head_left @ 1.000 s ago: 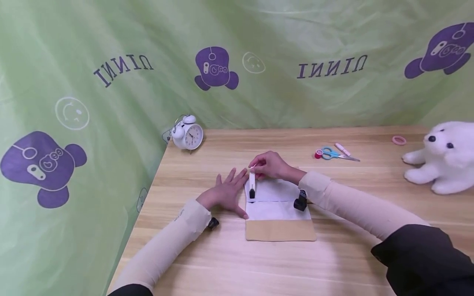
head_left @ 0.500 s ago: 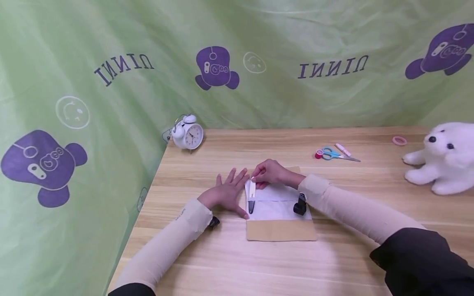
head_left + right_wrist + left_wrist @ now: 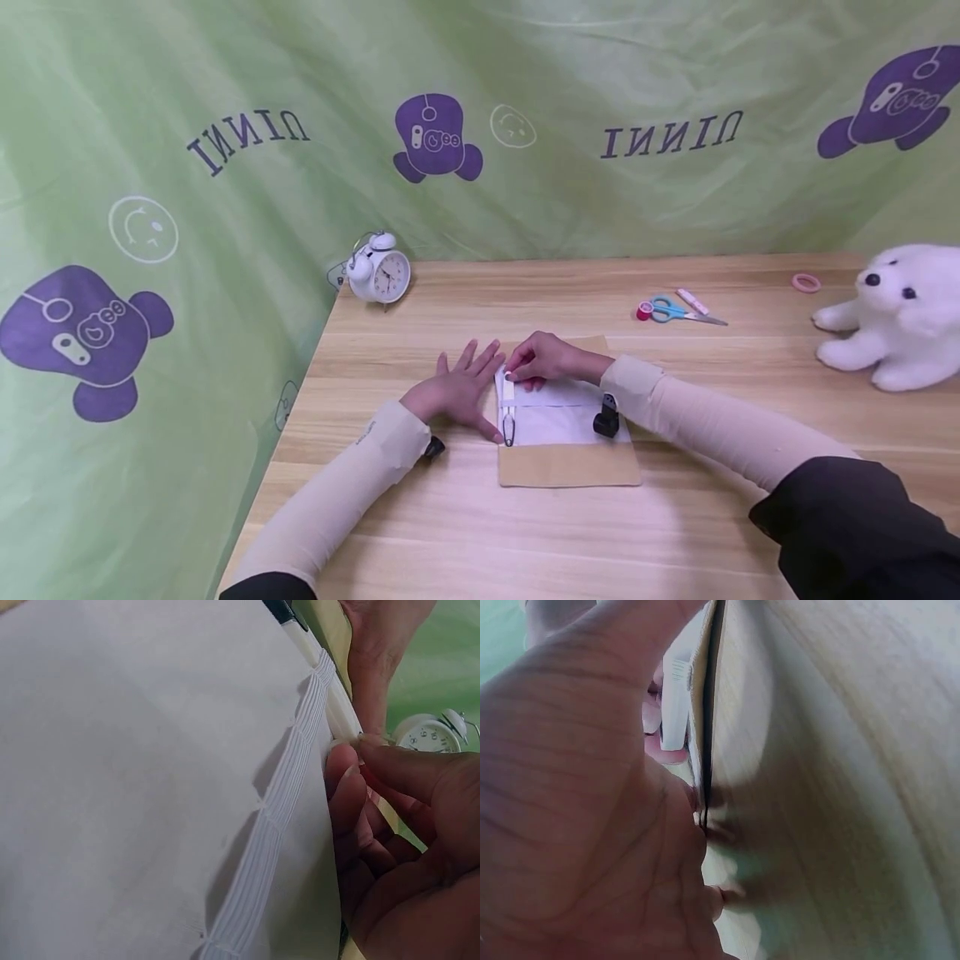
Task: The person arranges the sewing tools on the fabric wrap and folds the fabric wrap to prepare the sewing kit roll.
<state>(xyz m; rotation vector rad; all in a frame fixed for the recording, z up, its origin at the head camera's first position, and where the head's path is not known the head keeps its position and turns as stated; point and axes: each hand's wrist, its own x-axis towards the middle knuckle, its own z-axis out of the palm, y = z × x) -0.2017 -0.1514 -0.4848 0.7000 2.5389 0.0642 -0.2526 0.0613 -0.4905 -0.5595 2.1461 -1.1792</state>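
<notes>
On the case point(image 3: 570, 465), at nine o'clock: the white tool point(image 3: 509, 391) sits under the elastic strip point(image 3: 287, 776), dark looped end toward six; insertion looks, from here, nearly complete, release not yet done. Left hand point(image 3: 457, 394): fingers spread, at the case's nine o'clock edge, grasping nothing. Right hand point(image 3: 543, 358): pinching the tool's twelve o'clock end. Farther, at eleven: alarm clock point(image 3: 390, 277).

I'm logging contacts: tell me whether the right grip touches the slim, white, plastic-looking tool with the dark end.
Touching. The right wrist view shows the right grip pinching one end of the white tool between thumb and fingertip.
</notes>
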